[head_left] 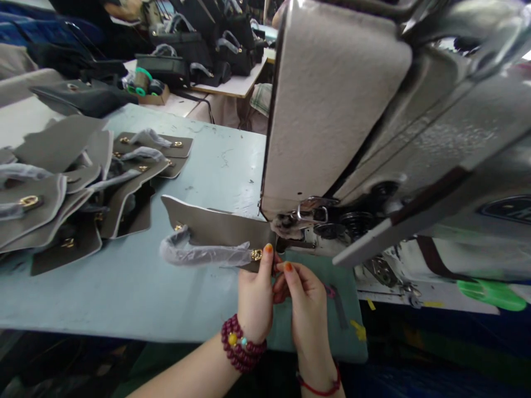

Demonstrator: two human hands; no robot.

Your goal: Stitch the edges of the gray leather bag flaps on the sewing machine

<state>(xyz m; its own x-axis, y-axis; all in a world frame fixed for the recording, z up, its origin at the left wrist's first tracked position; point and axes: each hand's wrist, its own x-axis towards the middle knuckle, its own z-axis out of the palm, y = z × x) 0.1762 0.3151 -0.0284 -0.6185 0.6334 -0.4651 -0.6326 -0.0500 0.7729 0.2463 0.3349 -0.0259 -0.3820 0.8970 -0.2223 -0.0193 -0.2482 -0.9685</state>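
Grey panel (pixel 215 228): one, pinched by two hands, left (pixel 254 298), right (pixel 307 301).

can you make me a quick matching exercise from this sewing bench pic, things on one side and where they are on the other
Things:
1. left hand
2. stack of grey pieces
3. thread spools
4. sewing machine

Places:
A. far table, in a small box
B. left part of the blue table
C. pinching the grey piece by the needle
D. looming top right

Pairs: 1-C, 2-B, 3-A, 4-D
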